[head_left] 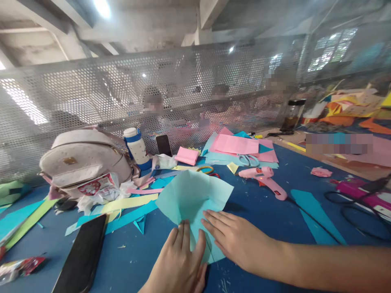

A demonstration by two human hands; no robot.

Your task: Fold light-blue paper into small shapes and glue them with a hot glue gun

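Paper (198, 195), light blue and creased, lies at six o'clock in my head view, under both hands, on the blue counter (128, 260). Its far edge flares up wide at twelve, while the near part narrows toward me. My left hand (180, 256) rests on the near left part, fingers together and thumb spread away, not closed round anything. My right hand (233, 234) lies open along the right side, fingers stretched toward ten; I judge that the two press from opposite sides so the sheet holds its folds without sliding. I cannot tell whether any fingertip reaches beneath.

Taking the clock from the paper, the glue gun (264, 177) lies on its side at two, probably there to suit the right hand, its cord trailing toward four and leaving the sheet clear. Scissors (249, 160) and pink sheets (235, 143) sit near one, seemingly pushed back to free working room. Loose strips (134, 203) lie at nine, a phone (81, 254) at eight, the bag (87, 156) at ten and the bottle (137, 149) at eleven.
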